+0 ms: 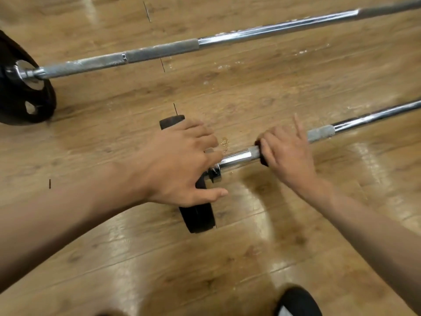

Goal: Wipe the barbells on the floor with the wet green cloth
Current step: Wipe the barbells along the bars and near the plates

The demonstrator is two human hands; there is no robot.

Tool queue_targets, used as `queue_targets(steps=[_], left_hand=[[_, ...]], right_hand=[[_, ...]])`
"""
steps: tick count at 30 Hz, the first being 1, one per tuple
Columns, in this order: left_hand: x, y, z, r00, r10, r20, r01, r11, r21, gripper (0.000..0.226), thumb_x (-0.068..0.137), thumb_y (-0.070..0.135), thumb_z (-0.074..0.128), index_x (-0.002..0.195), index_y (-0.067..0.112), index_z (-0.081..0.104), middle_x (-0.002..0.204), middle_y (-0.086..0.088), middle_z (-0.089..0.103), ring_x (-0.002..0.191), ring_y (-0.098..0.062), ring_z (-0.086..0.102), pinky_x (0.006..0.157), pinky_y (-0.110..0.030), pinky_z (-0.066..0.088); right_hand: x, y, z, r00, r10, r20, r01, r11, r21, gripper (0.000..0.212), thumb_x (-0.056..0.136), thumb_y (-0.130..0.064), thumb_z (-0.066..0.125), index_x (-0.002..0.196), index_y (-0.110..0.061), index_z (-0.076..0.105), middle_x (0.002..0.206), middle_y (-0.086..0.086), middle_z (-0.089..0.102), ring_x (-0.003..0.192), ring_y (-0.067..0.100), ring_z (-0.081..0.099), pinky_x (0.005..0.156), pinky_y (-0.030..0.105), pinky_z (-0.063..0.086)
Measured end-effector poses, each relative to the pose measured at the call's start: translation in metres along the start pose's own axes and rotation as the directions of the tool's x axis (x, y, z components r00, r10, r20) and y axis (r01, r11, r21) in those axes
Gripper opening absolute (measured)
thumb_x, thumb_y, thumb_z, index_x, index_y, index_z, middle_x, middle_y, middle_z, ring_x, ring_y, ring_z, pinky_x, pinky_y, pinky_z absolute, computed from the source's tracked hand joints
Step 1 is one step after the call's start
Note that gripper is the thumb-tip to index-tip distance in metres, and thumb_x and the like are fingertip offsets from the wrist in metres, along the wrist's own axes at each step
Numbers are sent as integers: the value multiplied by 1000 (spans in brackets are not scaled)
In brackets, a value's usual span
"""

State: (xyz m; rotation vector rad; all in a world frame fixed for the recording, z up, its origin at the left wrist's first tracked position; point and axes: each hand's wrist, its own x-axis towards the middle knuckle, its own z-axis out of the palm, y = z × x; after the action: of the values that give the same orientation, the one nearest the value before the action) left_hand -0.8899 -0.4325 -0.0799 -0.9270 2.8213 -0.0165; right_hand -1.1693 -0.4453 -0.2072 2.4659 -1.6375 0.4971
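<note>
The near barbell lies on the wooden floor, its chrome bar running up to the right. My left hand rests with spread fingers on its black end plate, beside the collar. My right hand is curled round the bar a little further along, with one finger sticking up. A dark edge of cloth shows under its fingers; the colour is hard to tell and most of the cloth is hidden. The far barbell lies parallel behind.
The far barbell's black plate stands at the left edge. Water drops sit on the floor between my hands. A dark shoe shows at the bottom right. Open wooden floor lies between the two bars.
</note>
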Motion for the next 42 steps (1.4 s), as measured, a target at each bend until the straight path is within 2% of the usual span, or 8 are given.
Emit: queue_targets(steps=[4, 8, 10, 14, 21, 25, 31, 42], left_hand=[[-9, 4, 1, 993, 102, -57, -110, 983, -149, 69, 95, 72, 37, 120, 16, 68, 127, -7, 68, 119, -31, 64, 100, -47, 51], [3, 1, -1, 979, 201, 31, -197, 975, -101, 74, 93, 77, 29, 120, 20, 67, 133, -5, 64, 130, -29, 57, 115, -45, 38], [8, 10, 0, 961, 254, 108, -248, 967, -60, 77, 91, 81, 20, 119, 24, 63, 124, 2, 64, 119, -25, 60, 107, -42, 42], [6, 20, 3, 952, 295, 87, -288, 954, -78, 78, 89, 84, 20, 105, 22, 64, 104, 1, 66, 104, -26, 62, 102, -42, 44], [8, -8, 3, 940, 339, 37, -332, 935, -128, 78, 89, 84, 33, 99, 17, 72, 102, 0, 71, 112, -27, 61, 113, -40, 37], [15, -45, 3, 967, 251, 37, -244, 959, -143, 81, 88, 83, 36, 125, 19, 70, 139, -6, 65, 146, -28, 44, 128, -36, 11], [7, -16, -10, 998, 21, -56, -25, 997, -76, 61, 96, 57, 51, 132, 12, 69, 149, -15, 58, 148, -32, 44, 122, -54, 31], [58, 20, -22, 903, -367, 221, 323, 922, 212, 76, 98, 60, 32, 148, 8, 53, 159, -25, 42, 148, -40, 41, 123, -51, 30]], right_hand=[[-22, 100, -19, 947, 320, 8, -314, 934, -173, 44, 108, -30, 32, 95, -14, 71, 99, 8, 69, 101, 35, 62, 124, 56, 20], [-16, 64, -11, 865, 501, -22, -501, 863, -59, 47, 106, -25, 32, 84, -4, 67, 89, 19, 64, 93, 39, 54, 101, 53, 43], [-18, 10, -7, 911, 411, -33, -410, 911, 41, 43, 107, -24, 36, 81, -6, 64, 82, 15, 60, 85, 38, 54, 88, 48, 44], [-30, -45, -8, 995, 100, 19, -102, 988, 117, 42, 111, -31, 37, 96, -9, 70, 99, 8, 64, 97, 31, 58, 112, 47, 39], [-15, -2, -33, 945, -157, 286, 197, 974, -115, 46, 106, -52, 35, 113, -22, 68, 108, 4, 68, 105, 31, 63, 121, 50, 31], [-2, 17, -14, 972, -201, 121, 212, 974, -81, 48, 110, -50, 30, 107, -22, 68, 103, 2, 66, 103, 28, 62, 122, 49, 25], [-6, 108, -14, 992, -127, 14, 127, 989, -80, 40, 109, -47, 39, 119, -20, 67, 116, 10, 66, 103, 35, 64, 122, 58, 28], [22, 100, 18, 967, 175, -182, -137, 969, 206, 22, 101, -26, 57, 94, -13, 73, 99, 9, 69, 96, 33, 60, 126, 51, 18]])
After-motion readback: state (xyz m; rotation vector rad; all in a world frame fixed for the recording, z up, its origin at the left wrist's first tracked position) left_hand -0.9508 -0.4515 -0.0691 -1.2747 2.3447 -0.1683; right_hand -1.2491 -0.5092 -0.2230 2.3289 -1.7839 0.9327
